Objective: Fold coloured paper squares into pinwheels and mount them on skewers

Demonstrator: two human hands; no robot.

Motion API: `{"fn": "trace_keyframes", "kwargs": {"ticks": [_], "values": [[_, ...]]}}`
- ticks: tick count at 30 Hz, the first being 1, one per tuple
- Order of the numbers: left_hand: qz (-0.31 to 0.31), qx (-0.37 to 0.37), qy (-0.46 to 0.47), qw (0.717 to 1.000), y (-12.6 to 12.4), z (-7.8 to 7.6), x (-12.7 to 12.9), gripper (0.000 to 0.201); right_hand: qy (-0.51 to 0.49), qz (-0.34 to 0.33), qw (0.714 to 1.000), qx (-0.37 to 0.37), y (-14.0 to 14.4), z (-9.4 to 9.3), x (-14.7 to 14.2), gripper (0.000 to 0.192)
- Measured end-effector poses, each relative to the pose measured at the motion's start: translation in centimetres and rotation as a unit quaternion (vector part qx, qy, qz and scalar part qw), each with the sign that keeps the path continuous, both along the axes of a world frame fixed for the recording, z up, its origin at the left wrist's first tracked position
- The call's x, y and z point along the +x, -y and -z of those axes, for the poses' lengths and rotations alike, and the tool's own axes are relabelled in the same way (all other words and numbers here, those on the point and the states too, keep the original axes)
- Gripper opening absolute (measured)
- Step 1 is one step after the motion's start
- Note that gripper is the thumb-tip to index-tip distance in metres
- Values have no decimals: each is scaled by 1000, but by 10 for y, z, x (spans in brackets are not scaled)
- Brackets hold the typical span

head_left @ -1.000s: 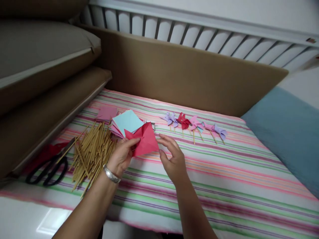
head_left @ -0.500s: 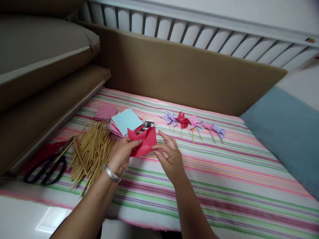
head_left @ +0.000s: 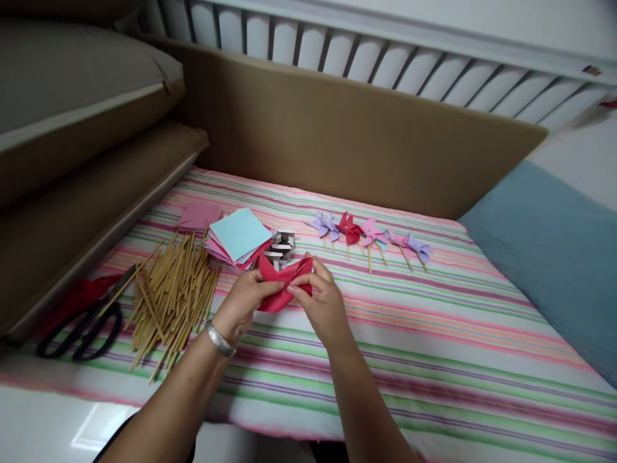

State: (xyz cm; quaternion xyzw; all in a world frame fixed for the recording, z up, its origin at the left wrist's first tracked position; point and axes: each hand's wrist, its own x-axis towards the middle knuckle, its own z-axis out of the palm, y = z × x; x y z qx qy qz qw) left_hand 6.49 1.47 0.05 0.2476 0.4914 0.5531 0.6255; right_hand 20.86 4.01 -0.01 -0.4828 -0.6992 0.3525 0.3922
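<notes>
Both hands hold one red paper pinwheel (head_left: pixel 274 301) in front of me, with some of its corners bent in toward the middle. My left hand (head_left: pixel 243 299) pinches its left side, the thumb lying near the centre. On the right part, my right hand (head_left: pixel 322 299) is closed, thumb and finger pressing a folded flap; other fingers are behind the paper. Just beyond lie small black-and-white items (head_left: pixel 283 243) that I cannot make out. A stack of square paper sheets (head_left: pixel 241 235), light blue on top, sits behind my left hand.
Thin wooden sticks (head_left: pixel 176 296) are heaped at left, beside black-handled scissors (head_left: pixel 96 325) and a red item (head_left: pixel 77 302). Pink sheets (head_left: pixel 200 215) lie behind them. Several finished pinwheels (head_left: pixel 371 231) lie in a row at back right. Brown cushions (head_left: pixel 96 154) and a padded panel (head_left: pixel 337 135) border the striped cloth (head_left: pixel 463 360).
My right hand has moved left onto the paper and bent its right corner inward. The small black-and-white items show more now as the view shifts.
</notes>
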Motion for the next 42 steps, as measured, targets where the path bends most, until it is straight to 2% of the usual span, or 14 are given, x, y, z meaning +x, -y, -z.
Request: {"fn": "trace_keyframes", "kwargs": {"ticks": [9,15,17,19,22,26,30,35,38,40,42], "values": [[26,7,10,1000,2,-2,0,17,12,18,1000,7,1,-2,-1,4],[4,15,-27,1000,0,1,2,16,53,34,998,20,1,-2,-3,3],[-6,16,-62,998,-1,1,1,13,71,43,996,42,2,-8,1,13],[6,18,-106,994,-2,0,0,11,84,44,992,81,3,-16,6,33],[70,37,-163,983,0,-1,0,8,118,-6,987,111,6,-28,13,50],[174,82,-206,959,4,2,3,4,190,-94,976,46,11,-34,16,49],[213,99,-248,940,7,1,5,4,208,-130,969,-17,13,-36,16,53],[203,124,-287,928,7,-6,5,11,175,-156,971,-39,12,-34,18,53],[185,158,-324,914,7,-5,5,15,133,-156,977,-59,9,-28,18,49],[154,176,-347,908,6,-2,4,22,82,-145,983,-83,6,-22,18,45],[100,185,-356,911,5,1,5,40,19,-117,987,-112,1,-15,17,44]]}}
